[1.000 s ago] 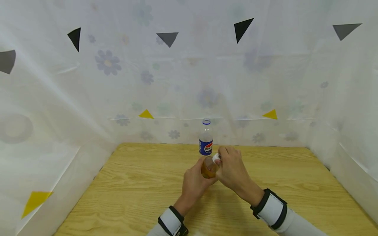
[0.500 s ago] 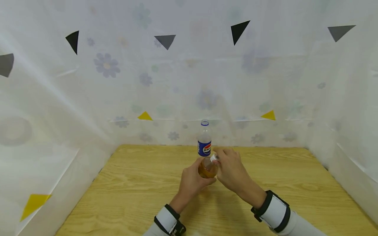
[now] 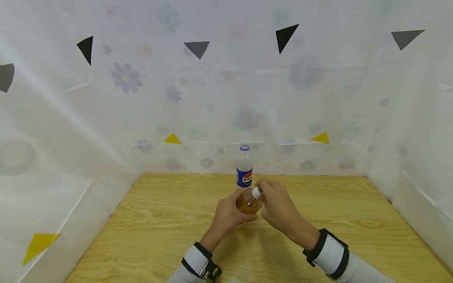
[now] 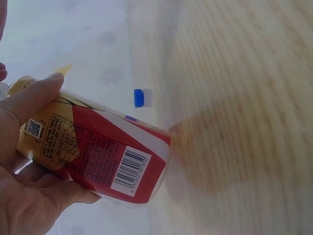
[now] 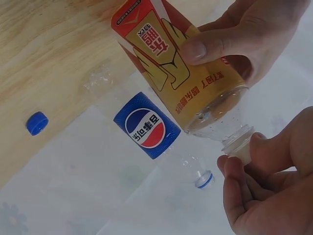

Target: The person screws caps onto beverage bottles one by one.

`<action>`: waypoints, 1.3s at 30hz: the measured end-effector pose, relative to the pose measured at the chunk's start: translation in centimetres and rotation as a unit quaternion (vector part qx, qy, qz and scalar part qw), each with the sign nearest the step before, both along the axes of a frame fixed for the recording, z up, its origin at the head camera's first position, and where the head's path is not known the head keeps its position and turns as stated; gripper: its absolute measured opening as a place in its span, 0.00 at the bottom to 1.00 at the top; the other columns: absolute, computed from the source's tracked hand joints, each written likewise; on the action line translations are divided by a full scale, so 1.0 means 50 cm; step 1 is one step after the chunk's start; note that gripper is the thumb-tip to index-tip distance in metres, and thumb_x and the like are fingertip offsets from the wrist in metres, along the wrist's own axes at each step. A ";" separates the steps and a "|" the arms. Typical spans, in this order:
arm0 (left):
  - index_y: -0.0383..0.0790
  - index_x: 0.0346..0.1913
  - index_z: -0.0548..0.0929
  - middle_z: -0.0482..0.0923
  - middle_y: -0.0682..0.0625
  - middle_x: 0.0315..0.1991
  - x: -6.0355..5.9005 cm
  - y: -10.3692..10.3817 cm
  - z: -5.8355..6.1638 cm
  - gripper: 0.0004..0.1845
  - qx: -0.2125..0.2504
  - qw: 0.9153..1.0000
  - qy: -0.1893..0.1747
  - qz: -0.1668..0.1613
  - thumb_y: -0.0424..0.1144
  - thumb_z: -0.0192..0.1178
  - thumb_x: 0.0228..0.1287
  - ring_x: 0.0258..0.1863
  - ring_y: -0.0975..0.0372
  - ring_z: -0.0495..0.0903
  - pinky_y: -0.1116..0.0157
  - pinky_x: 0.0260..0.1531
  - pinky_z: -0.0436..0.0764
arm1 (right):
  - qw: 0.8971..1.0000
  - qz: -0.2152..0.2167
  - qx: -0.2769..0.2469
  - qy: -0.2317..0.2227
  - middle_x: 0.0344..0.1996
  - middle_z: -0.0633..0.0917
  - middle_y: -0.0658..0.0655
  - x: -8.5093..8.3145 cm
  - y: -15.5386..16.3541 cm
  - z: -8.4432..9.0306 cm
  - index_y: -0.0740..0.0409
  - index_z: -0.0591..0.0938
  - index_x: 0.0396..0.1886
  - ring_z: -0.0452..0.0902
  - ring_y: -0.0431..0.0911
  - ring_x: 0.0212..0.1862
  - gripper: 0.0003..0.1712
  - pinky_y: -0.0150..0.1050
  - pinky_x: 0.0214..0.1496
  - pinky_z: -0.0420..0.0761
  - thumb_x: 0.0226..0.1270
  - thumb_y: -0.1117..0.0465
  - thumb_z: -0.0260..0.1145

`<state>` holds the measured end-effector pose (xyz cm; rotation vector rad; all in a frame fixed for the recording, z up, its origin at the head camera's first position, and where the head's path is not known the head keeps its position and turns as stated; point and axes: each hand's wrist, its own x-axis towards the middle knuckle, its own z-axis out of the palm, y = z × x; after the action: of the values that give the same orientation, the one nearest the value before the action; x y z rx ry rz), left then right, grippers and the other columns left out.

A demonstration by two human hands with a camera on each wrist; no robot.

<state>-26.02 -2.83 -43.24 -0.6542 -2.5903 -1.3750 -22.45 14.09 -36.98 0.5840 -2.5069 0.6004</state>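
Note:
My left hand (image 3: 228,214) grips a plastic drink bottle (image 5: 186,73) with a gold and red label and amber liquid inside. The bottle tilts, its neck leaning toward my right hand (image 3: 279,206). At the neck, my right thumb and fingers pinch a white cap (image 3: 256,192); whether it is loose cannot be seen. Just behind stands a clear bottle (image 3: 244,177) with a blue Pepsi label, upright and without a cap. A blue cap (image 5: 37,123) lies on the table, hidden from the head view. The held bottle's base is low over the tabletop; contact is unclear.
The light wood table (image 3: 159,228) ends at a white flowered plastic curtain (image 3: 212,106) at the back and both sides. Black, grey and yellow triangles are stuck on the curtain. Each wrist wears a strapped camera band (image 3: 330,251).
My right fingers have shifted their position around the white cap. The head view has drifted slightly, and my left forearm sits a little farther left. The Pepsi bottle stays where it stood.

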 end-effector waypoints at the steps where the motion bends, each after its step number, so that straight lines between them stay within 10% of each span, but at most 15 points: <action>1: 0.50 0.65 0.78 0.85 0.48 0.55 0.000 -0.001 0.000 0.38 0.000 1.000 -0.001 -0.001 0.44 0.81 0.49 0.51 0.56 0.86 0.62 0.47 0.86 | 1.000 0.001 -0.002 0.005 0.39 0.83 0.61 0.000 -0.001 -0.002 0.66 0.81 0.43 0.79 0.56 0.43 0.21 0.55 0.51 0.79 0.50 0.85 0.64; 39: 0.47 0.65 0.79 0.87 0.46 0.52 0.012 0.011 -0.014 0.38 0.007 0.998 0.048 0.033 0.48 0.81 0.48 0.47 0.58 0.88 0.67 0.44 0.86 | 0.995 -0.021 0.000 0.094 0.19 0.66 0.49 -0.021 -0.013 -0.021 0.58 0.70 0.23 0.59 0.44 0.25 0.13 0.38 0.34 0.58 0.50 0.72 0.67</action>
<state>-25.42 -2.27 -43.95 -0.6106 -2.5029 -1.3078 -23.52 13.46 -38.05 0.5595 -2.3356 0.5052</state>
